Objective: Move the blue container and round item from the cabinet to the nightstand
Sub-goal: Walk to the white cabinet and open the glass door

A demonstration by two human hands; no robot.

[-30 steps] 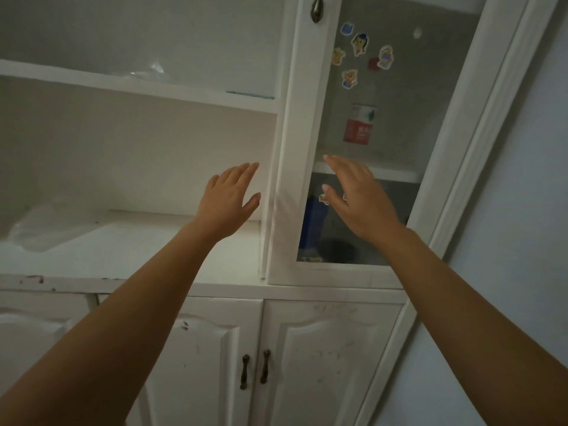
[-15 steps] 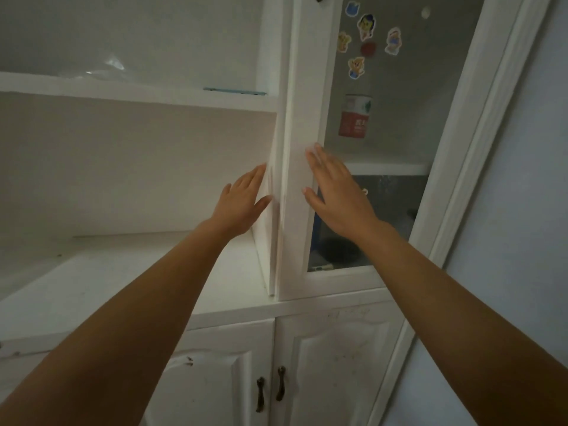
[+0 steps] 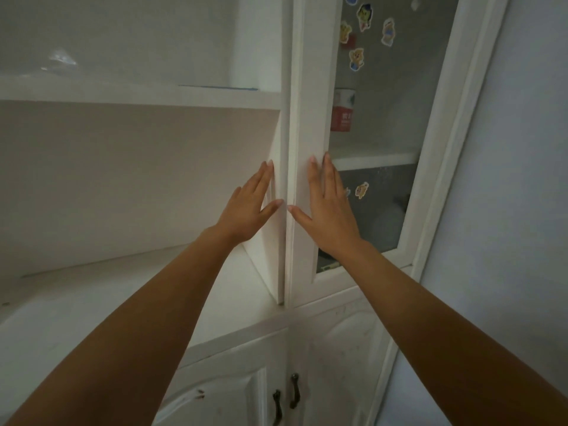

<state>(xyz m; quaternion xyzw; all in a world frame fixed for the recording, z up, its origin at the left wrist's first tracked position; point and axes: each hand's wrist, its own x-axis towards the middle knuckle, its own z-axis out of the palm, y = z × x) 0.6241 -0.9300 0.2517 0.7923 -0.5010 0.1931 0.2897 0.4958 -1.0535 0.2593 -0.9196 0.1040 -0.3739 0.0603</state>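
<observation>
A: Light in my view is dim and even, cool grey. No hard shadows; my left hand point(image 3: 250, 207) and right hand point(image 3: 327, 210) read darker than the white painted wooden cabinet point(image 3: 295, 96) behind them.

B: Source?

A: Cannot tell. Soft sheen on the clear plastic sheet point(image 3: 60, 61) on the upper shelf, upper left. The frosted glass door panel point(image 3: 396, 96) is grey and hazy; the red and white can point(image 3: 342, 110) behind it is blurred, its print unreadable.

B: Distortion?

A: Wide-angle bend: the cabinet's straight edges lean and splay toward the corners. My forearms at the bottom edge are soft. The black metal door handles point(image 3: 285, 398) are fairly sharp.
</observation>
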